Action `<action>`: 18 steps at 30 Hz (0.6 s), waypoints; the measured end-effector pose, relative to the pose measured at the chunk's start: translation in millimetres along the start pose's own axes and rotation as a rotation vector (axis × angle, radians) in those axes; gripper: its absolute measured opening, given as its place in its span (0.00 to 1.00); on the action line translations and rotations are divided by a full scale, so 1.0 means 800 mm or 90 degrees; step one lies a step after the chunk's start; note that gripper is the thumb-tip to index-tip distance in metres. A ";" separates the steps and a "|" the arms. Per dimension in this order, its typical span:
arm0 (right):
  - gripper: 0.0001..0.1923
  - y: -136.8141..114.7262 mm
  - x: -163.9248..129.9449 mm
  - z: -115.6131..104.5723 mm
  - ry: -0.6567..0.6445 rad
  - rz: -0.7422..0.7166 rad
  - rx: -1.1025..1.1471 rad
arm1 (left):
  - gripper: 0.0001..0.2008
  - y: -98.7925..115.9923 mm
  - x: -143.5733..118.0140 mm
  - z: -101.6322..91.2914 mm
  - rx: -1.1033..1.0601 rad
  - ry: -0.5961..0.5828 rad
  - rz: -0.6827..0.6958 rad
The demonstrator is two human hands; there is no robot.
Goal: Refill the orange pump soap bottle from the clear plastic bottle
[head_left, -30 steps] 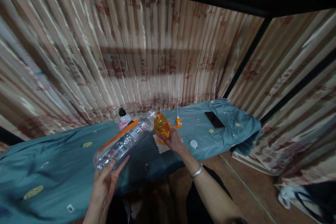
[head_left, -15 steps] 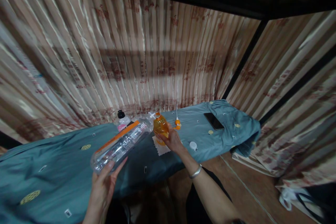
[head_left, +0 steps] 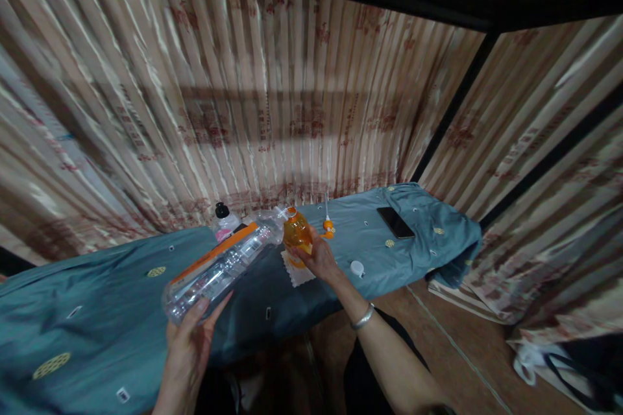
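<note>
My left hand [head_left: 189,343] holds the base of a large clear plastic bottle [head_left: 221,264] with an orange label, tilted nearly flat, its mouth pointing right. My right hand [head_left: 317,258] grips a small orange bottle [head_left: 297,235], its open neck meeting the clear bottle's mouth. Both hover over a surface draped in a teal cloth [head_left: 97,298]. A white square pad [head_left: 296,272] lies under the orange bottle, and a white cap [head_left: 357,267] lies just to the right of my right wrist.
A black phone [head_left: 396,222] lies on the cloth at the far right. A black-capped bottle with a pink label [head_left: 224,220] stands at the back by the striped curtain [head_left: 272,110]. A small orange item on a white cord [head_left: 329,225] lies behind the orange bottle. White bags [head_left: 540,363] sit on the floor right.
The clear bottle's base and my left hand have drifted slightly left and down. The right hand and orange bottle have stayed almost in place.
</note>
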State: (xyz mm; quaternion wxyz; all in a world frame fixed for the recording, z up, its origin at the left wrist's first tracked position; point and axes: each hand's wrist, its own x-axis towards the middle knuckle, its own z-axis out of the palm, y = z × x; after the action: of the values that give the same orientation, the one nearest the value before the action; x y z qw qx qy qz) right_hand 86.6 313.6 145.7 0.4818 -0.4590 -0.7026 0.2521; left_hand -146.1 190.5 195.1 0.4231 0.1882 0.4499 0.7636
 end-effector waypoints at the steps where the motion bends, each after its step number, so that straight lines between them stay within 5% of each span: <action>1: 0.32 0.000 0.000 0.000 -0.003 0.000 0.001 | 0.25 0.000 0.000 0.000 0.001 -0.003 0.002; 18: 0.35 0.009 0.002 0.001 -0.012 0.028 0.021 | 0.28 0.008 -0.002 0.006 -0.007 0.006 -0.018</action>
State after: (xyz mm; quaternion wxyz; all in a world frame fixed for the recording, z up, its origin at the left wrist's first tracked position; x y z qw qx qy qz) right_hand 88.6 318.2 140.2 0.4769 -0.4640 -0.6925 0.2789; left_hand -144.8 190.0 203.7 0.4329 0.1756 0.4502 0.7610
